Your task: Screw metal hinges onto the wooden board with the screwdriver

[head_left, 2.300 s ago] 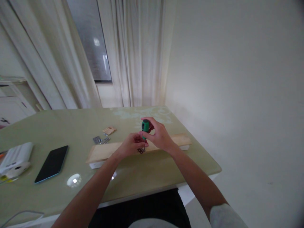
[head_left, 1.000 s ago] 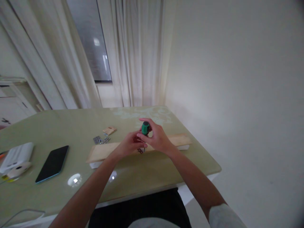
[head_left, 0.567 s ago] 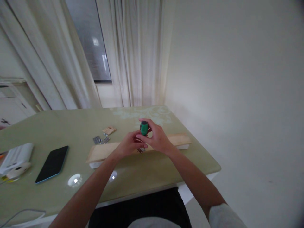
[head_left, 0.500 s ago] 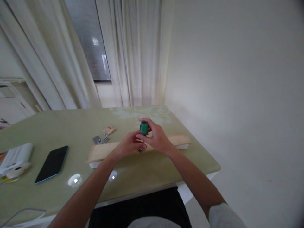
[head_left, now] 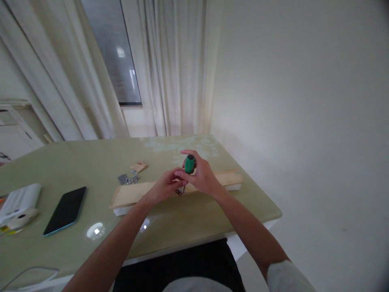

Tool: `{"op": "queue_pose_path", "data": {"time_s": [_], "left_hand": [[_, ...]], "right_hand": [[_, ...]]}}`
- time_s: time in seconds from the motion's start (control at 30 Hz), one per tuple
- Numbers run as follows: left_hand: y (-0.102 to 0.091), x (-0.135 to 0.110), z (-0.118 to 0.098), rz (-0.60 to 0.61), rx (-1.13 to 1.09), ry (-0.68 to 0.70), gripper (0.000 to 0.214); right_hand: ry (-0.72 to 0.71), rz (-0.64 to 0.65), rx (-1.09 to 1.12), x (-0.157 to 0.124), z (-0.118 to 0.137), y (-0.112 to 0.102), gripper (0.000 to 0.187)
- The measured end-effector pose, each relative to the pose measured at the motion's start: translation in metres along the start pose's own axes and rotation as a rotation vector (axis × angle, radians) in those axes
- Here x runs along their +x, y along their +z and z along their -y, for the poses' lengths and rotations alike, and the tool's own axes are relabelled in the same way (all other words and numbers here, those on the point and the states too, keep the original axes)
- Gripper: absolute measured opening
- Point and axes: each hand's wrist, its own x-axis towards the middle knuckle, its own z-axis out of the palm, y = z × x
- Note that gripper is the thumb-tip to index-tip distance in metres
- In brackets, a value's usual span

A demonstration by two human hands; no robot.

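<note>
My right hand [head_left: 204, 175] is wrapped round a screwdriver with a green, black-capped handle [head_left: 189, 164]. The handle points up and leans slightly to the right, its thin shaft reaching down. Close against it, my left hand [head_left: 165, 187] has its fingers drawn together beside the shaft; what they pinch, if anything, is hidden. Just below the fingertips a small metal hinge [head_left: 179, 192] shows at the near edge of a long pale wooden board [head_left: 130, 194]. The screwdriver's tip is too small to make out. Both hands are over the middle of the board.
The board rests on white supports [head_left: 121, 211] on a green tabletop [head_left: 182, 227]. Behind it lie metal hinges and screws [head_left: 124, 179] and a small wooden piece [head_left: 139, 166]. To the left are a black tablet [head_left: 66, 211], a white case [head_left: 22, 200] and a tape roll [head_left: 22, 217].
The screwdriver handle has shifted a little to the right and now tilts that way. My right fingers have moved with it; my left hand stays almost in place.
</note>
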Motion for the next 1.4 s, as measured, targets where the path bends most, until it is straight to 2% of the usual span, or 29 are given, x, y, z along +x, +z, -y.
{"op": "queue_pose_path", "data": {"time_s": [0.1, 0.17, 0.37, 0.47, 0.57, 0.67, 0.8, 0.9, 1.0, 1.1, 1.23, 1.33, 1.4], "left_hand": [[-0.001, -0.001, -0.009, 0.068, 0.071, 0.001, 0.027], [-0.002, -0.001, -0.012, 0.069, 0.101, -0.019, 0.025], [-0.005, 0.005, -0.004, -0.112, 0.073, -0.058, 0.029], [-0.007, 0.004, -0.008, -0.023, 0.022, -0.039, 0.031], [-0.009, 0.001, -0.015, 0.057, 0.111, -0.018, 0.027], [-0.007, 0.003, -0.017, -0.001, 0.157, -0.005, 0.027], [0.000, 0.008, -0.012, -0.081, 0.059, -0.013, 0.031], [0.001, 0.007, -0.014, -0.019, 0.008, -0.031, 0.032], [-0.002, 0.004, -0.017, 0.037, 0.087, -0.021, 0.025], [-0.003, 0.005, -0.015, -0.008, 0.123, -0.025, 0.024], [0.002, 0.008, -0.008, -0.068, 0.015, -0.053, 0.031], [0.001, 0.006, -0.009, 0.002, -0.032, -0.053, 0.037], [-0.001, 0.003, -0.011, 0.060, 0.006, -0.030, 0.029]], "right_hand": [[0.016, -0.015, -0.003, 0.001, -0.002, 0.001, 0.063], [0.002, -0.012, 0.020, 0.001, -0.003, 0.002, 0.063], [-0.019, 0.017, 0.085, 0.001, -0.003, 0.006, 0.060], [-0.016, 0.020, 0.082, 0.000, -0.003, 0.006, 0.057], [-0.030, 0.005, 0.060, 0.000, -0.004, 0.007, 0.056], [-0.037, -0.009, 0.040, 0.000, -0.005, 0.008, 0.056], [-0.018, 0.005, 0.013, 0.000, -0.004, 0.007, 0.050], [-0.004, 0.017, 0.013, -0.001, -0.003, 0.005, 0.046], [0.009, 0.017, 0.024, -0.001, -0.004, 0.004, 0.048], [0.002, 0.007, 0.045, -0.001, -0.004, 0.004, 0.053], [-0.001, 0.004, 0.058, 0.000, -0.002, 0.005, 0.054], [-0.003, 0.004, 0.058, 0.000, -0.001, 0.005, 0.053], [-0.008, 0.006, 0.057, 0.000, -0.001, 0.004, 0.052]]}}
